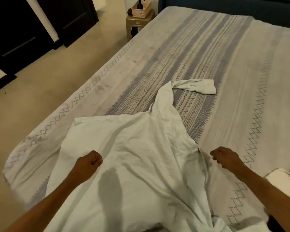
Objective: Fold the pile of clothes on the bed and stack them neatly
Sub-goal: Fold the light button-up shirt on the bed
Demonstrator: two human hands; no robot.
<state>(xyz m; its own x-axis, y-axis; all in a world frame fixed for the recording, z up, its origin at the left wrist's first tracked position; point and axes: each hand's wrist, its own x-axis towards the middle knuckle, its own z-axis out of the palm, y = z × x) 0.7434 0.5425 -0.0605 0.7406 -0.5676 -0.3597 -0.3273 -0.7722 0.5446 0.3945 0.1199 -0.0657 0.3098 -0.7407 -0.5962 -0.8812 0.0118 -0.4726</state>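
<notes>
Your left hand (90,160) is curled into a fist over the white shirt (127,161), knuckles up; whether it pinches any cloth underneath, you cannot tell from here. Your right hand (224,158) is also curled, hovering just past the shirt's right edge above the bedspread (241,81), and it seems to hold nothing. The shirt lies spread and wrinkled across the near end of the bed, one sleeve (193,87) trailing away from you onto the grey striped band of the cover, its cuff lying flat. At your far right, beside your forearm, other clothes (287,180) rest on the bed, white with a bit of pink showing. Beyond the bed's far left corner stands a small stool (137,22) carrying a pale basket (141,9).
</notes>
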